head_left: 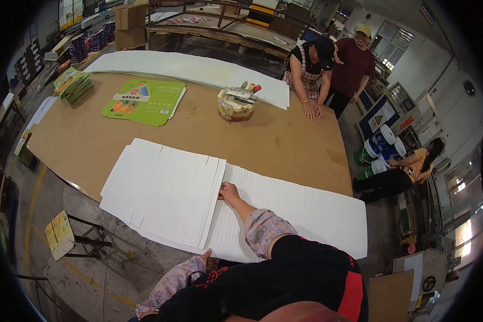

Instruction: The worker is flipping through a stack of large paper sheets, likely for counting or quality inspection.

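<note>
A squared stack of white cardboard sheets (161, 188) with short slits along its edges lies at the near left of the table. To its right, more white sheets (306, 214) spread in an overlapping, fanned row. My right hand (229, 193) is closed at the stack's right edge, its fingertips pinching there, with the forearm crossing above the fanned row. At the stack's near right corner my left hand (209, 260) grips the edge, thumb uppermost; its other fingers are partly hidden. Patterned sleeves cover both forearms.
On the brown table (284, 145) lie green printed box sheets (145, 102), a smaller green pile (72, 86), a tub with tools (236, 104) and long white sheets (188, 68). A co-worker's hands (313, 110) rest on the far right edge. A stool (75, 235) stands left.
</note>
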